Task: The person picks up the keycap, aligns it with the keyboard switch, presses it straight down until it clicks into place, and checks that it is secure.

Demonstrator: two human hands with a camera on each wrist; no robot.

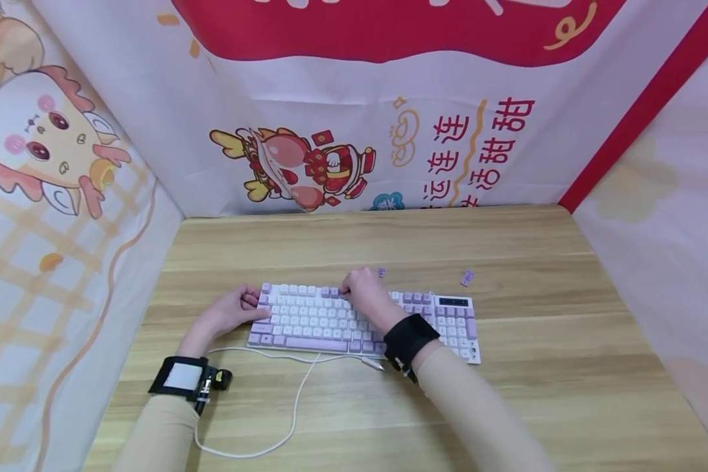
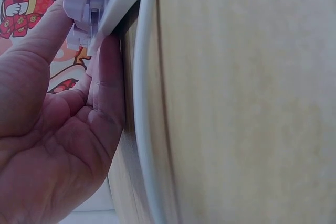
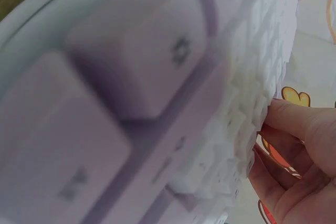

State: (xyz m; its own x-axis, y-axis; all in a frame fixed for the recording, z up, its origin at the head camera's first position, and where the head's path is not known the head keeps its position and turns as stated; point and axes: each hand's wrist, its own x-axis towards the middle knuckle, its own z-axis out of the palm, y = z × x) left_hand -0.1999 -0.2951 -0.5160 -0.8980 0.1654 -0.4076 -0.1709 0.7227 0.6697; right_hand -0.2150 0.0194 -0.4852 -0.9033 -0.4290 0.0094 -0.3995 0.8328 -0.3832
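A white and lilac keyboard [image 1: 318,342] lies flat on the wooden table. My left hand [image 1: 234,309] grips its left end, the thumb over the edge keys; in the left wrist view the fingers [image 2: 109,72] lie against the side and underside of the keyboard's edge. Over the top row, my right hand [image 1: 366,295] reaches across the keys. In the right wrist view its thumb [image 3: 294,116] and a finger pinch at a key of that far row, though the key itself is mostly hidden. The right forearm covers part of the keys right of centre.
Two small loose lilac pieces like keycaps, one [image 1: 381,272] behind the right hand and another [image 1: 467,278] farther right, lie beyond the keyboard. A white cable [image 1: 295,410] loops over the table in front, its plug [image 1: 373,363] near the keyboard's front edge. Printed cloth walls [image 1: 330,85] surround the table.
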